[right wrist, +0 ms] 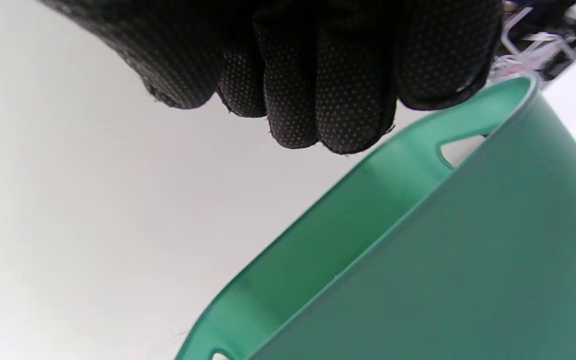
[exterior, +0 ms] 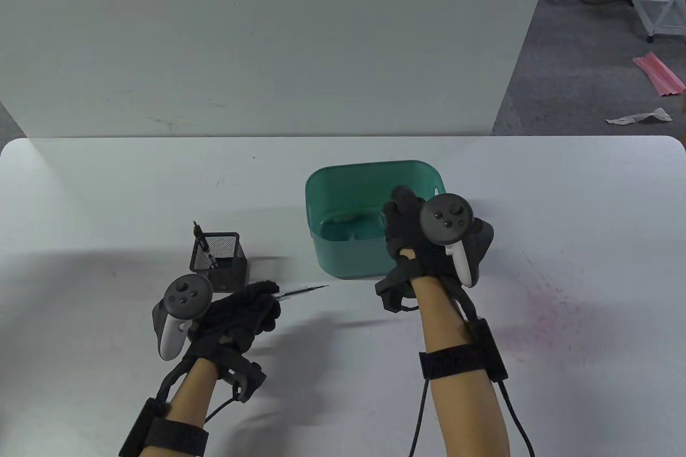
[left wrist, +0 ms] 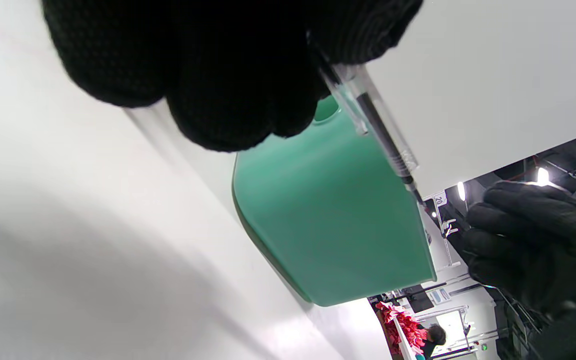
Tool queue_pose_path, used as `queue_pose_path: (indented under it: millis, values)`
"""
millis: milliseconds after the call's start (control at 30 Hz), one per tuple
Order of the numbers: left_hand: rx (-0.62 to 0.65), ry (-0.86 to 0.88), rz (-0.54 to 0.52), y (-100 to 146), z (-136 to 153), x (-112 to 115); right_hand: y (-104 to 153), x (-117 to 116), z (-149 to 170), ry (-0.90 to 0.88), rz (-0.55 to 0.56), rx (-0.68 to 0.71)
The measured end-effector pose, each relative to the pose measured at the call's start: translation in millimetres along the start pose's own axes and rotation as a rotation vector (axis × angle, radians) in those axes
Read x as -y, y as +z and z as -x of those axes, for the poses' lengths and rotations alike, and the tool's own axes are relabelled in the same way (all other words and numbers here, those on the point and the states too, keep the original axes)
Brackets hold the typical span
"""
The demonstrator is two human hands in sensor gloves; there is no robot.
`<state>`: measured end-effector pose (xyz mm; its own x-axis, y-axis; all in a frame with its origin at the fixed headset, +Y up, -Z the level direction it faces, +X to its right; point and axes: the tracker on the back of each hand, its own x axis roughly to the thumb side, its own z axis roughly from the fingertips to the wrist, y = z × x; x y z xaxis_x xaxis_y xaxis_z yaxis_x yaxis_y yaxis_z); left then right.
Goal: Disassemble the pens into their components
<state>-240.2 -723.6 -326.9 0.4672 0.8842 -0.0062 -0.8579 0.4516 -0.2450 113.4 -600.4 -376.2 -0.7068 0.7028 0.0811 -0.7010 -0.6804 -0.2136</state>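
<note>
Pinching a clear pen (exterior: 303, 291), the left hand (exterior: 244, 312) sits near the mesh cup (exterior: 220, 259), while the right hand (exterior: 412, 232) hangs loosely curled over the green tub (exterior: 343, 259).

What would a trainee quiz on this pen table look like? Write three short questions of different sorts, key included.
1. True or false: the left hand holds a pen.
2. The right hand is over which thing? A) mesh cup B) green bin C) bare table
3. Fill in: one pen stands in the black mesh ____.

Key:
1. True; the clear barrel shows in the left wrist view.
2. B, the green bin.
3. cup, holding a standing pen.
</note>
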Motion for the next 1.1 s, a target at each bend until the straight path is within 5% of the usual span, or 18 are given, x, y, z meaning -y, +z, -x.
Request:
queue_pose_path:
  millis: [233, 433, 800, 1100]
  values:
    - [0.030, -0.032, 0.002, 2, -6, 7, 42, -1, 9, 0.075, -0.077, 0.161]
    - [0.029, -0.053, 0.043, 0, -7, 17, 72, -31, 27, 0.114, -0.194, 0.277]
    - [0.046, -0.080, 0.115, 0, -10, 35, 85, -68, 41, 0.093, -0.366, 0.370]
    - [0.060, -0.071, 0.165, 0, -12, 43, 92, -80, 46, 0.059, -0.400, 0.406]
